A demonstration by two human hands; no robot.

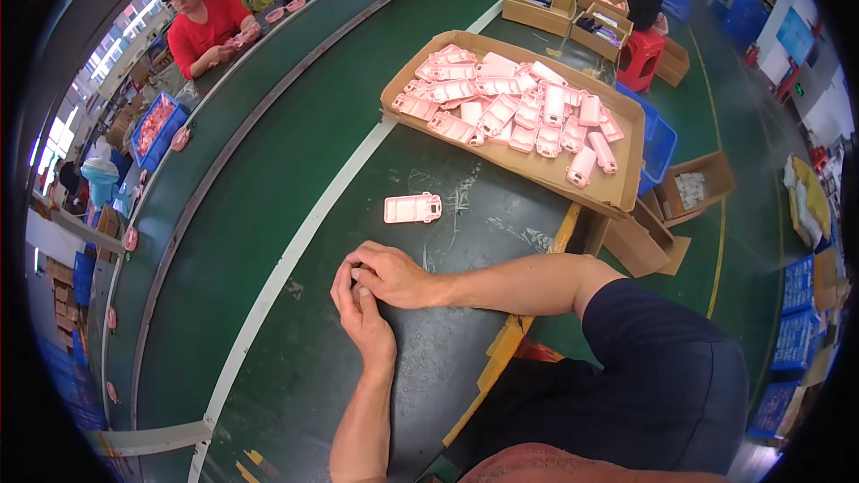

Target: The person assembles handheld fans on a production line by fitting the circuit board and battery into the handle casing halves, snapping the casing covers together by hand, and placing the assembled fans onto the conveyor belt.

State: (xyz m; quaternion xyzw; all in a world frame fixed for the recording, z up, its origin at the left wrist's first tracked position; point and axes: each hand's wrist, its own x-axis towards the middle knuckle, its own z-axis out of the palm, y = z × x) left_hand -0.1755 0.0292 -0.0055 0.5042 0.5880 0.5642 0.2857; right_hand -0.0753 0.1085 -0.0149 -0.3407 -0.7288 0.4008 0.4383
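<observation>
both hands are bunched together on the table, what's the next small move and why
Probably reach the right hand forward to the single pink plastic part. It lies alone, just beyond the hands. The left hand touches the right, and whether they hold anything cannot be told.

We note a dark green worktable; one pink plastic shell at centre, a flat cardboard tray at two o'clock.
</observation>
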